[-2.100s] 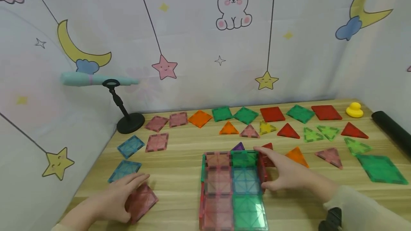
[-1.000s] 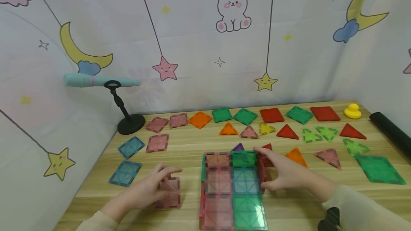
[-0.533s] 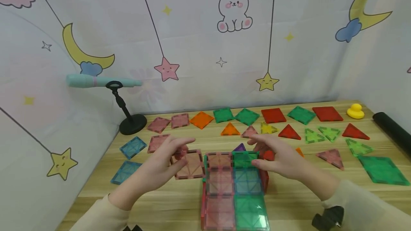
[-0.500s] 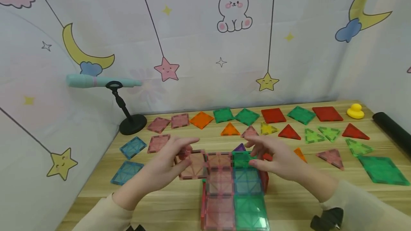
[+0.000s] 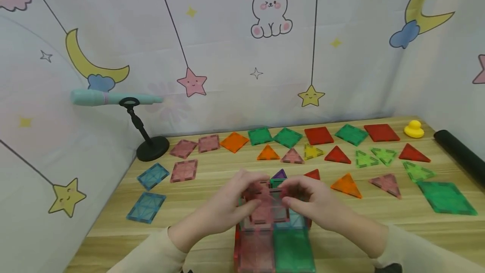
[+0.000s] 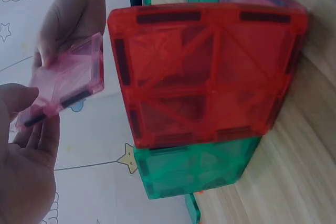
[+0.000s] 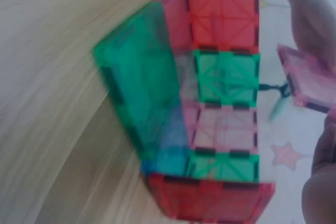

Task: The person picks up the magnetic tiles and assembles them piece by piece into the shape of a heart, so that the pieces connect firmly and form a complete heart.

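Note:
My left hand (image 5: pixel 233 195) and right hand (image 5: pixel 320 199) both grip a square pink magnetic tile (image 5: pixel 261 213) by opposite sides, above a box-like build of magnetic tiles. Its floor has a pink tile (image 5: pixel 255 250) and a green tile (image 5: pixel 293 251) at the near end, with blue and pink ones behind, partly covered by the held tile. In the left wrist view, a red wall tile (image 6: pixel 210 72) stands upright beside a green wall tile (image 6: pixel 194 166). The right wrist view shows the held tile (image 7: pixel 310 80) apart from the walls, which include a pink wall tile (image 7: pixel 226 128).
Loose tiles lie around the build: blue squares (image 5: pixel 146 207) at left, an orange triangle (image 5: pixel 346 186) and a large green square (image 5: pixel 447 197) at right, and several more behind. A microphone stand (image 5: pixel 153 148) and a yellow duck (image 5: pixel 414 129) stand toward the back.
My left hand has lifted the pink tile from the table and carried it rightward over the build. My right hand has left the build's right wall and taken the tile's other side.

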`<state>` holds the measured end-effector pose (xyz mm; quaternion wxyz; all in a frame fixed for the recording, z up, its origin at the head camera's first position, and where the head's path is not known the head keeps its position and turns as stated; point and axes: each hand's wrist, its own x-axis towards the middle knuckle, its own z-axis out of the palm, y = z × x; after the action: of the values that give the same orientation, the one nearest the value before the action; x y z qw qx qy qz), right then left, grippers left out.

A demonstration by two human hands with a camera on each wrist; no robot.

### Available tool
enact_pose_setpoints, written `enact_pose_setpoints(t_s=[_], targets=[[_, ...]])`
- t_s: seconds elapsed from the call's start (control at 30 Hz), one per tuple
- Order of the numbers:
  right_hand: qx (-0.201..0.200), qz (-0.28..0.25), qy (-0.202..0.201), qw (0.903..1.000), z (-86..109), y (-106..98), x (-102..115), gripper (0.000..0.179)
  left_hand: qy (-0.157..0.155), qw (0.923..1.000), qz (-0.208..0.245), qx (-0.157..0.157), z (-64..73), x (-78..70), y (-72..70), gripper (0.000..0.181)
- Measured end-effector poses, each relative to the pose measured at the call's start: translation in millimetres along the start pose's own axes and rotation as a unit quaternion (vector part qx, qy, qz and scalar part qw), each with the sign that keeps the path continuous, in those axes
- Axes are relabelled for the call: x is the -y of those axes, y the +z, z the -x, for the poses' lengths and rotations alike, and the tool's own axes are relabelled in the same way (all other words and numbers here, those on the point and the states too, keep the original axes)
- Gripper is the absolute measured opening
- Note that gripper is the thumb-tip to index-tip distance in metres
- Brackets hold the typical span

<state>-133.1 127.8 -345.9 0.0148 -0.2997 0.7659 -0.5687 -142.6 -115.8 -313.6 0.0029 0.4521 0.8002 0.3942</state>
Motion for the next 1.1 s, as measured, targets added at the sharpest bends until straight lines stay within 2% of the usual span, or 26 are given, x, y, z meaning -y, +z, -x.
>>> enact_pose_setpoints(t_s=[0.07,0.13,0.23,0.37,0.43,0.57,0.63,0.67,0.77,0.97,1.1], targets=[[-0.003,-0.006,-0.006,1.0000,6.3,-4.2,-2.9,0.018,-0.021,0.9995,0.022,0.012,2.5,1.1,-0.3,0.034],[0.002,-0.005,-0.017,0.9998,12.9,-8.5,-6.3,0.018,-0.023,0.9990,0.032,0.022,4.7,1.9,0.4,0.027],[0.021,-0.012,-0.038,0.9990,22.0,-13.4,-10.5,0.022,0.009,0.9994,0.021,0.026,5.9,2.7,5.1,0.022],[0.069,-0.074,-0.064,0.9928,30.7,-17.1,-13.4,0.032,0.064,0.9980,0.002,0.002,4.6,3.8,12.9,0.020],[0.115,-0.141,-0.060,0.9815,33.1,-18.6,-13.3,0.037,0.093,0.9956,-0.001,-0.010,2.5,3.2,15.3,0.021],[0.190,-0.242,0.002,0.9515,32.6,-18.1,-12.8,0.046,0.153,0.9879,-0.004,-0.025,-2.5,0.5,17.6,0.024],[0.211,-0.264,0.028,0.9406,30.4,-16.2,-13.4,0.056,0.174,0.9842,-0.012,-0.031,-4.5,-0.3,19.0,0.025],[0.216,-0.265,0.033,0.9392,29.2,-15.2,-14.0,0.060,0.178,0.9832,-0.016,-0.037,-5.1,-0.3,19.9,0.025],[0.228,-0.277,0.029,0.9329,26.2,-12.7,-16.5,0.068,0.171,0.9830,-0.032,-0.059,-5.3,-0.2,22.9,0.024],[0.212,-0.279,0.012,0.9363,22.2,-11.6,-18.6,0.072,0.114,0.9888,-0.045,-0.085,-6.0,-0.8,29.3,0.019],[0.212,-0.271,0.010,0.9388,18.4,-9.6,-16.2,0.076,0.102,0.9884,-0.052,-0.100,-9.8,0.0,33.7,0.018]])
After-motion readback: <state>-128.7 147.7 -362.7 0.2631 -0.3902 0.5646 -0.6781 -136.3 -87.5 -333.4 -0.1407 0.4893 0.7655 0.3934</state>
